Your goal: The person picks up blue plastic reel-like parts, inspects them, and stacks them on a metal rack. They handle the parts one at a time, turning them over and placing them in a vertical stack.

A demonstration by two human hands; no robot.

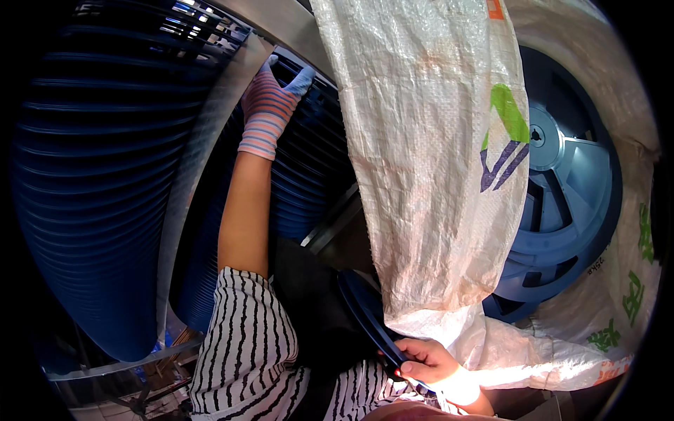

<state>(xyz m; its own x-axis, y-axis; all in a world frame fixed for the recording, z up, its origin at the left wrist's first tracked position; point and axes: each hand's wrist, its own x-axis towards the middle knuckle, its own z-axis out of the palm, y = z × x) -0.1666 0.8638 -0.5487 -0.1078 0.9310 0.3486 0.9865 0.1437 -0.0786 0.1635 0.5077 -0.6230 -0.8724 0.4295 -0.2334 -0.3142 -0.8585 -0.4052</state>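
My left hand [270, 102], in a pink and blue striped glove, reaches up to the stacked dark blue reels [298, 165] behind a metal bar. Its thumb and fingers are spread apart at the reels' rims, with some fingertips hidden. At the bottom, my bare right hand [428, 361] grips the edge of a dark blue plastic reel [368, 316], thumb on top. That reel is tilted and seen nearly edge-on, close to my lap. Beside it hangs a white woven sack [428, 161], whose opening shows more blue reels [583, 175] inside.
A tall stack of blue reels [98, 203] fills the left side, held in a metal frame with an upright post [186, 175]. A metal rail [291, 31] crosses above my left hand. The sack's lower fold [547, 354] spreads out to the right of my right hand.
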